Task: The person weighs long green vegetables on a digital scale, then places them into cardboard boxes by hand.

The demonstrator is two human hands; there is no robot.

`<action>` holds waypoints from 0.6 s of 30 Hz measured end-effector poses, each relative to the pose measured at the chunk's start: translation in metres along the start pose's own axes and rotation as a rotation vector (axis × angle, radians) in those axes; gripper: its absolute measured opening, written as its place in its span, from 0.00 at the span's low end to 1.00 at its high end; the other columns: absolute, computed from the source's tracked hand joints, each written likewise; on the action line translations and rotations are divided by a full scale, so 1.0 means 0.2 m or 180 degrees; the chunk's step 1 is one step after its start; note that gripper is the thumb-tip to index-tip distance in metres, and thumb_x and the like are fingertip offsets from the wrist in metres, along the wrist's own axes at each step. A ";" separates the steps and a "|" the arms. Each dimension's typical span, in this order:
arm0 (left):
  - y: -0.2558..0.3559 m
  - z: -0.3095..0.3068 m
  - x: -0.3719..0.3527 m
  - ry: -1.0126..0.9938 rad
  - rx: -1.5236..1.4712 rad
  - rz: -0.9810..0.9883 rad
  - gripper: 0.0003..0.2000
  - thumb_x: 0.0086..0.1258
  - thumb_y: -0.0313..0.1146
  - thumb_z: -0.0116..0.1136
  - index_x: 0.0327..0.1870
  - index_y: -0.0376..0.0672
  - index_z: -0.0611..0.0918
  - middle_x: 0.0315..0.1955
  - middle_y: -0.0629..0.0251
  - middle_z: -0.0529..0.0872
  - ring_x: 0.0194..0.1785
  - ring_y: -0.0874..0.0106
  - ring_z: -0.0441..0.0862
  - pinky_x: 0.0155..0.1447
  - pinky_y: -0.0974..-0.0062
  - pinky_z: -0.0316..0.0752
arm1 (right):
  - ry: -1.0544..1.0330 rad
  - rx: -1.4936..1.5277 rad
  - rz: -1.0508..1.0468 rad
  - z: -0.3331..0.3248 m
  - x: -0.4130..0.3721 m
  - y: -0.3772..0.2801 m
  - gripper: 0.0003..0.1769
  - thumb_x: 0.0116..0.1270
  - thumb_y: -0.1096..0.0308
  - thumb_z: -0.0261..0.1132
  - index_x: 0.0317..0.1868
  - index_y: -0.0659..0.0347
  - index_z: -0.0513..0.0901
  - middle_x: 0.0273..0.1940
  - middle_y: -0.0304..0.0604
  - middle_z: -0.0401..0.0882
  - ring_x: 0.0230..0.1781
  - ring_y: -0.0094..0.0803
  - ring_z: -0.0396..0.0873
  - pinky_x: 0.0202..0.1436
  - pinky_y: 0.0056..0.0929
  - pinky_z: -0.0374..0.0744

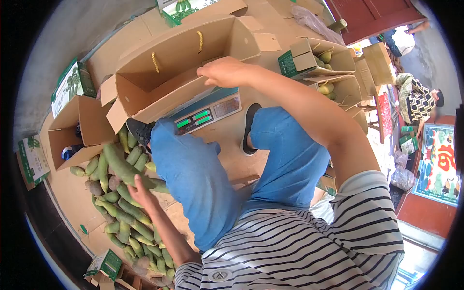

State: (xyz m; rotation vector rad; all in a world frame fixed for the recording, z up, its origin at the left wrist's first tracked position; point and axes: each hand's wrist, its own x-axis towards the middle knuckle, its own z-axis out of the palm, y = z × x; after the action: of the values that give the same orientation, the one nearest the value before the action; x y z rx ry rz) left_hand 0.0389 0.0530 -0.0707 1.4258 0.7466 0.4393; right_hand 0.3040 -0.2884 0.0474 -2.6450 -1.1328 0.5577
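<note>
A long open cardboard box (169,89) with yellow rope handles stands over a digital scale (208,114) whose display glows green. At the box's near edge is my right hand (224,71), its fingers bent over the cardboard rim. My left hand (140,192) is at a large green radish (120,164), with its fingers against the underside; part of the grip is hidden. Below and around that hand lies a pile of green radishes (130,215) on flattened cardboard. The inside of the long box shows bare cardboard.
A smaller open box (79,130) holding dark items is at the left. Boxes with green produce (326,58) stand at the upper right. Two other people are at the far right, one in a patterned top (419,104). My knees flank the scale.
</note>
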 end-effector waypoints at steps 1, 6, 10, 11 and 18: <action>0.19 0.07 -0.03 0.0180 0.0500 0.0161 0.18 0.68 0.35 0.58 0.52 0.32 0.72 0.41 0.58 0.79 0.42 0.70 0.78 0.47 0.73 0.75 | -0.0036 -0.0033 0.0054 0.00 0.00 0.00 0.15 0.65 0.63 0.60 0.47 0.63 0.73 0.45 0.51 0.78 0.49 0.49 0.76 0.49 0.45 0.74; 0.80 0.41 0.06 -0.0322 0.0580 0.2151 0.23 0.60 0.24 0.63 0.56 0.33 0.71 0.49 0.58 0.78 0.48 0.71 0.77 0.53 0.73 0.73 | 0.0002 -0.0174 0.0038 0.00 -0.01 -0.02 0.14 0.64 0.64 0.60 0.46 0.63 0.74 0.46 0.52 0.78 0.50 0.49 0.75 0.50 0.45 0.75; 0.99 0.79 0.08 -0.0849 0.1564 0.2963 0.29 0.55 0.34 0.70 0.57 0.35 0.71 0.49 0.54 0.78 0.51 0.61 0.77 0.57 0.67 0.70 | -0.0014 -0.0060 0.0106 0.05 0.00 0.04 0.20 0.65 0.61 0.58 0.54 0.62 0.73 0.53 0.53 0.76 0.55 0.49 0.73 0.57 0.42 0.73; 0.98 0.83 0.08 -0.1023 0.1759 0.2966 0.29 0.56 0.39 0.67 0.56 0.34 0.71 0.49 0.49 0.77 0.53 0.54 0.75 0.57 0.64 0.69 | 0.0638 -0.0097 -0.0334 0.15 0.00 0.12 0.20 0.65 0.61 0.58 0.54 0.63 0.73 0.53 0.53 0.76 0.55 0.50 0.73 0.57 0.42 0.73; 0.41 0.42 0.01 -0.0304 0.1383 0.1693 0.13 0.61 0.29 0.60 0.46 0.36 0.77 0.42 0.53 0.79 0.47 0.60 0.78 0.52 0.68 0.72 | 0.0172 0.0156 -0.0145 0.01 0.00 -0.01 0.11 0.66 0.65 0.57 0.44 0.61 0.72 0.42 0.53 0.76 0.45 0.52 0.73 0.45 0.43 0.72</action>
State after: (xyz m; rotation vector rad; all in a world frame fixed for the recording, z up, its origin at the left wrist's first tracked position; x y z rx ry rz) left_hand 0.1114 0.0046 0.0069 2.0512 0.3857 0.6354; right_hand 0.3010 -0.2866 0.0469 -2.5701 -1.1456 0.4958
